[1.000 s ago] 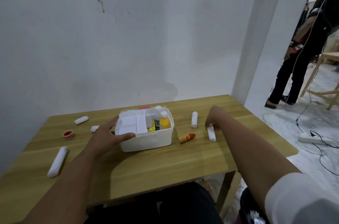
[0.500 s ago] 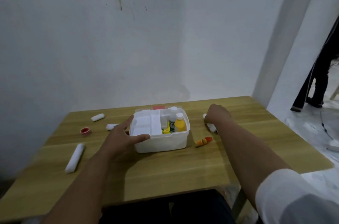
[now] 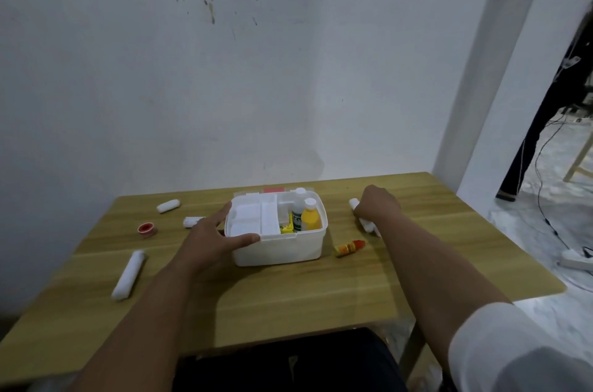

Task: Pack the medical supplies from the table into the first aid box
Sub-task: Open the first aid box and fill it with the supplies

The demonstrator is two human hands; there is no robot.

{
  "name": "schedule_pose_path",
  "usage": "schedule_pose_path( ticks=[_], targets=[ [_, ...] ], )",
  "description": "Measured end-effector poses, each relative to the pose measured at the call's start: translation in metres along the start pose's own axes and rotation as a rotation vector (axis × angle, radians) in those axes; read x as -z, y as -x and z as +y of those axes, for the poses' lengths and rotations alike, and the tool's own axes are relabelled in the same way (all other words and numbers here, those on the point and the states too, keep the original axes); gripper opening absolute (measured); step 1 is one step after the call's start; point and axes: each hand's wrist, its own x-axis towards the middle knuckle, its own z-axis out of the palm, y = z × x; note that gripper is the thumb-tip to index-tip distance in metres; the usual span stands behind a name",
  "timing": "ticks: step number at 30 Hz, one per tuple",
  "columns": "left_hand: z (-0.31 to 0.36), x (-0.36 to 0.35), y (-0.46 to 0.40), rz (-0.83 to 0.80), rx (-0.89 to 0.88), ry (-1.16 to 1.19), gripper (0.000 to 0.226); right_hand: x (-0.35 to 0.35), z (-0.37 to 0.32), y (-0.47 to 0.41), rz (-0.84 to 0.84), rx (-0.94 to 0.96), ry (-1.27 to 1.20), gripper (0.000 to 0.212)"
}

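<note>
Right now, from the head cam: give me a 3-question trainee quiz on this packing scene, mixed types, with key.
1. True or false: the left hand rests on the open white plastic first aid box.
2. What lies closest to the box's right side?
A. the small orange dropper bottle with a red cap
B. the red-rimmed tape roll
C. the long white gauze roll
3. Fill in: the right hand is closed over white ____ rolls on the wooden table.

Key: 1 true; 2 A; 3 gauze.
</note>
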Motion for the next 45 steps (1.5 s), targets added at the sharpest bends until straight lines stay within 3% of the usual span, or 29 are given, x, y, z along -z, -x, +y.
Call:
schedule_pose_path(
  ticks=[4, 9, 13, 15, 19, 24, 29, 32, 37, 40, 43, 45],
  targets=[
    [-0.003, 0.001, -0.001, -0.016, 0.011, 0.003, 0.118, 0.021, -0.012, 0.0, 0.027, 0.046, -0.274, 0.034],
    [-0.006, 0.006, -0.003, -0.048, 0.039, 0.038, 0.132, 0.063, -0.044, 0.022, -0.038, 0.169, -0.725, 0.07],
    [-0.006, 0.006, -0.004, -0.052, 0.046, 0.011, 0.133, 0.077, -0.058, 0.051, -0.114, 0.288, -0.898, 0.038],
    [-0.004, 0.006, -0.003, -0.061, 0.049, 0.018, 0.133, 0.069, -0.062, 0.06, -0.142, 0.299, -0.95, 0.038],
    [-0.002, 0.005, -0.005, -0.069, 0.054, 0.04, 0.124, 0.033, -0.064, 0.073, -0.035, 0.323, -0.867, 0.062],
    [-0.003, 0.004, -0.007, -0.068, 0.052, 0.05, 0.121, 0.0, -0.056, 0.092, 0.195, 0.464, -0.634, 0.048],
    [-0.005, 0.004, -0.009, -0.074, 0.05, 0.033, 0.126, -0.02, -0.048, 0.102, 0.299, 0.467, -0.471, 0.043],
    [-0.006, 0.003, -0.009, -0.077, 0.052, 0.039, 0.132, -0.021, -0.048, 0.103, 0.292, 0.428, -0.4, 0.042],
    [-0.008, 0.004, -0.012, -0.094, 0.05, 0.028, 0.138, -0.018, -0.045, 0.105, 0.186, 0.451, -0.377, 0.061],
    [-0.007, 0.004, -0.012, -0.098, 0.056, 0.035, 0.138, -0.019, -0.041, 0.104, 0.218, 0.5, -0.431, 0.05],
    [-0.007, 0.003, -0.011, -0.09, 0.049, 0.036, 0.13, -0.017, -0.031, 0.096, 0.314, 0.474, -0.529, 0.023],
    [-0.008, 0.003, -0.011, -0.088, 0.054, 0.039, 0.13, -0.012, -0.019, 0.085, 0.246, 0.382, -0.384, 0.022]
  ],
)
